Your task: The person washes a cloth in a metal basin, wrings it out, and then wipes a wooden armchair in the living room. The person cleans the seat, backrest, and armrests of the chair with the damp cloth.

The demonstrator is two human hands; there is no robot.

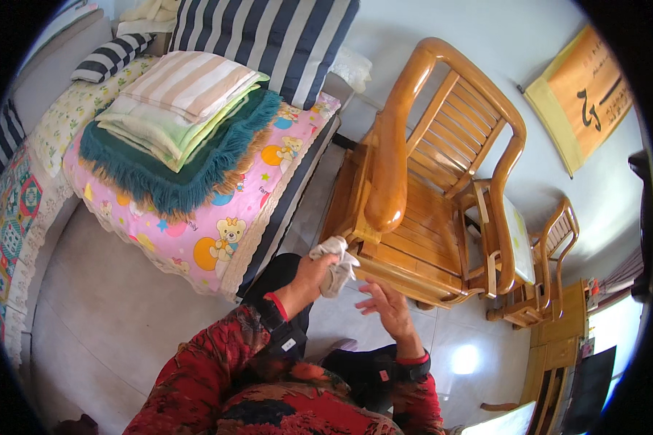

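My left hand (306, 281) grips a crumpled off-white cloth (337, 276), which bunches out past the fingers. To its right, my right hand (387, 311) is raised with the fingers apart and nothing in them. A gap separates its fingertips from the cloth. Both hands are in front of a varnished wooden armchair (413, 228) with a slatted back and curved armrests. The cloth appears just below the chair's near armrest; whether it touches the seat's front edge I cannot tell.
At left, a sofa seat with a pink bear-print cover (185, 239) bears a fringed teal blanket (196, 179) and folded striped textiles (190, 87). A striped cushion (261, 43) leans behind. Grey tiles (114, 293) form the floor. Another wooden chair (558, 239) stands beyond a small table (517, 234).
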